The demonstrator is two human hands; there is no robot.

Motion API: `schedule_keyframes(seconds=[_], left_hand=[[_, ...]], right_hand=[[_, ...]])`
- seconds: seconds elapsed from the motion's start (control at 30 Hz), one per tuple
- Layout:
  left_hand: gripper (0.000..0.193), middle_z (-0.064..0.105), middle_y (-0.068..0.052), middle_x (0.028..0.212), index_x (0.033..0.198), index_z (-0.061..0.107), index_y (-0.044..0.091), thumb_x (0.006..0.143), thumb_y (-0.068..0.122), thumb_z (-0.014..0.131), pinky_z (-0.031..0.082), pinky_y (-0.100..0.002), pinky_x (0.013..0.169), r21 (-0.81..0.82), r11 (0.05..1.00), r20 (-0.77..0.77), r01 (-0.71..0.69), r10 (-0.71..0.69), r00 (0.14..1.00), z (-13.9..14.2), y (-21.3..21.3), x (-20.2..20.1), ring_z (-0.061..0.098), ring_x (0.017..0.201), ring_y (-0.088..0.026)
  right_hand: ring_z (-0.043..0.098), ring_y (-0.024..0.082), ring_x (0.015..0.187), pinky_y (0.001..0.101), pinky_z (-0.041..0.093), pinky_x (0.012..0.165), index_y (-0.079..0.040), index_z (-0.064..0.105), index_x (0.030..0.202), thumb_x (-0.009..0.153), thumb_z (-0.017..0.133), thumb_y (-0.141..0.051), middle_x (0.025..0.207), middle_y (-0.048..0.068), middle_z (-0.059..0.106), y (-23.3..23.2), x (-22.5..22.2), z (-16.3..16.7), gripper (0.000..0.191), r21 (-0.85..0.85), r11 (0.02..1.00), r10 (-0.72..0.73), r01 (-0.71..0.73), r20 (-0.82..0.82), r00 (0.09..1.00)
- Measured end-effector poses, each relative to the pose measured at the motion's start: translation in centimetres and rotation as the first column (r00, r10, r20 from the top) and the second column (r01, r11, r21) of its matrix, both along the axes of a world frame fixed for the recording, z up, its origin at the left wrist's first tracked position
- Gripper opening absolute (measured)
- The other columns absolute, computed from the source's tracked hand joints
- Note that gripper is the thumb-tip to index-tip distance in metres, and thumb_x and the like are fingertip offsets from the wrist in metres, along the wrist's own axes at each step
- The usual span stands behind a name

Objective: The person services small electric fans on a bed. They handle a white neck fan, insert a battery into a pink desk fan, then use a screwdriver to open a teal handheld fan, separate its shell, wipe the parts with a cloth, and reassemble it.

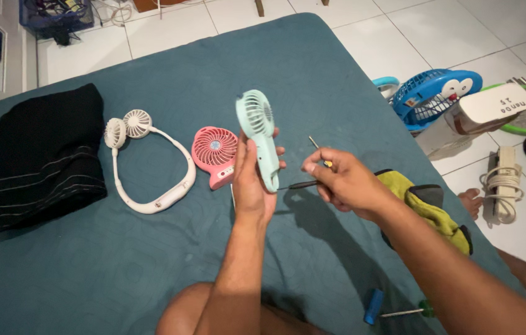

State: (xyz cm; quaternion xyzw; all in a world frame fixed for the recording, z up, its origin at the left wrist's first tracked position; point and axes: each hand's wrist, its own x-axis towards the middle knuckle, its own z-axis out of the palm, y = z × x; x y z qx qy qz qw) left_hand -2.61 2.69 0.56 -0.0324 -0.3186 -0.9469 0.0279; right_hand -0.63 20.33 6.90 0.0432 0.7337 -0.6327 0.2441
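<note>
Mint handheld fan: was held upright above the bed, clamped in left hand.
Screwdriver: was pinched in right hand, tip touching fan handle.
Pink fan: lay just beside.

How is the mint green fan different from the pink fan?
The mint green handheld fan is held up off the bed in the left hand, while the round pink handheld fan lies flat on the teal quilted bedspread. The mint green fan stands upright and shows its side; the pink fan shows its round grille face. The right hand points a thin dark screwdriver at the mint green fan's handle; nothing touches the pink fan. Both are small plastic fans with grilles.
</note>
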Motion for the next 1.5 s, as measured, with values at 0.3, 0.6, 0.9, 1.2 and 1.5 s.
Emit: schedule_keyframes(seconds=[0.3,0.6,0.9,1.2,1.5], left_hand=[[0.048,0.065,-0.015,0.130,0.146,0.049,0.007,0.108,0.036,0.044,0.056,-0.032,0.072,0.094,0.995,0.076,-0.034,0.027,0.997,-0.4,-0.5,0.0,0.065,0.096,-0.019],[0.048,0.066,-0.016,0.131,0.145,0.050,0.007,0.109,0.037,0.042,0.056,-0.031,0.072,0.100,0.995,0.083,-0.022,0.014,0.996,-0.5,-0.7,-0.1,0.066,0.094,-0.019],[0.048,0.065,-0.018,0.131,0.145,0.049,0.004,0.110,0.036,0.039,0.057,-0.031,0.071,0.074,0.997,0.057,0.014,-0.018,0.998,-0.5,-0.2,0.0,0.067,0.093,-0.020],[0.046,0.065,-0.018,0.131,0.145,0.047,0.006,0.110,0.035,0.038,0.057,-0.031,0.070,0.053,0.998,0.047,0.020,-0.023,0.999,-0.7,0.2,-0.1,0.067,0.092,-0.019],[0.047,0.066,-0.013,0.129,0.147,0.046,0.009,0.108,0.034,0.045,0.056,-0.031,0.079,-0.089,0.994,0.120,0.069,-0.058,0.991,-2.5,0.5,-0.5,0.068,0.094,-0.018]], right_hand=[[0.055,0.016,0.063,0.0312,0.045,0.058,-0.008,0.056,0.116,0.091,0.071,-0.016,0.069,0.001,0.058,-2.1,1.9,3.5,0.030,0.368,0.925,0.255,-0.095,-0.415,0.874],[0.060,0.020,0.063,0.0337,0.049,0.059,-0.010,0.044,0.131,0.085,0.073,-0.018,0.074,0.007,0.061,-2.2,2.2,3.9,0.055,0.382,0.919,0.287,-0.098,-0.476,0.831],[0.062,0.015,0.065,0.0319,0.050,0.057,-0.009,0.051,0.123,0.092,0.067,-0.016,0.074,0.002,0.062,-2.4,2.1,3.2,0.036,0.284,0.958,0.136,-0.023,-0.386,0.912],[0.052,0.009,0.064,0.0270,0.044,0.053,-0.004,0.059,0.108,0.092,0.070,-0.011,0.077,-0.001,0.057,-1.2,2.0,0.6,0.021,0.109,0.994,0.041,0.002,-0.397,0.917],[0.050,0.009,0.056,0.0261,0.039,0.050,-0.002,0.068,0.090,0.091,0.072,-0.013,0.066,0.000,0.056,2.3,1.8,-5.3,0.012,-0.231,0.938,-0.292,0.257,-0.130,0.948]])
